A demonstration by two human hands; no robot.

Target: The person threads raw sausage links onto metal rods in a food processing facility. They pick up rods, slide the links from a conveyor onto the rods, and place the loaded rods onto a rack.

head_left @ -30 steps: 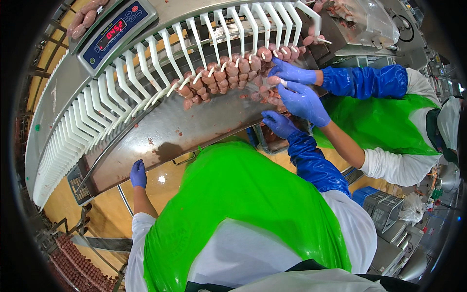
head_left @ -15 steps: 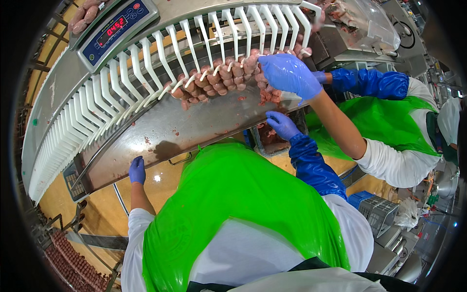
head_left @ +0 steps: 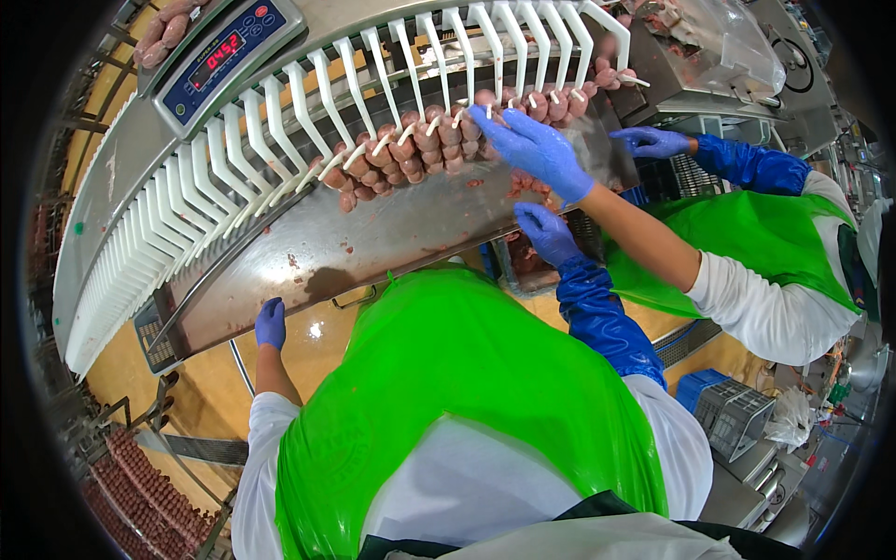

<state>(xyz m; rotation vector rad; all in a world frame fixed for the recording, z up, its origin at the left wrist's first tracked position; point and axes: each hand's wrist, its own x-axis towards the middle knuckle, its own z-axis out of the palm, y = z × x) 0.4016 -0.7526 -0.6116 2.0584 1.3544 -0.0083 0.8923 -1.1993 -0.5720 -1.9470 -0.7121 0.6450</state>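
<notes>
My left hand (head_left: 271,324), in a purple glove, hovers near the front edge of the steel tray (head_left: 252,289), fingers loosely extended and holding nothing I can see. Lower right of the sausages, my right hand (head_left: 548,235) is raised above the tray's edge, its fingers slightly bent and apart, with nothing visible in it. Linked sausages (head_left: 425,140) hang in bunches on white hooks (head_left: 401,61) along a curved rack. Over their right part stretches a co-worker's gloved hand (head_left: 537,149), fingers long and flat; that person's other hand (head_left: 651,142) is farther right.
A digital scale (head_left: 219,61) stands at the upper left, with more sausages (head_left: 163,33) beyond it. Meat scraps (head_left: 529,184) lie on the tray. A bin (head_left: 527,266) sits below its front edge. The co-worker's green apron (head_left: 719,238) is close at right. Grey crates (head_left: 733,415) stand lower right.
The co-worker's near hand has moved left and straightened its fingers. Their other hand, mostly hidden before, now shows. Links now hang over the hooks at the right. My hands have barely moved.
</notes>
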